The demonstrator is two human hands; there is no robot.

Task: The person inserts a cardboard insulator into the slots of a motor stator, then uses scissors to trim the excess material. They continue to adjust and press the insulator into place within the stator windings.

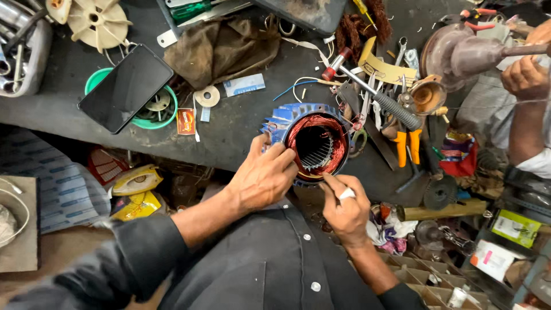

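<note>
Gripping motor stator [314,142] on cluttered dark workbench [241,123], both hands: left [261,178], right [344,209].

I see a ribbed blue metal motor stator [287,123] with shiny copper-red windings [338,143] inside. Orange-handled pliers [407,146], round green plastic bowl [97,79], flat black phone [126,87].

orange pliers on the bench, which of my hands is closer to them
Right. The right hand is at the stator's lower rim, just left of and below the pliers. The left hand grips the stator's far side, farther away.
</note>
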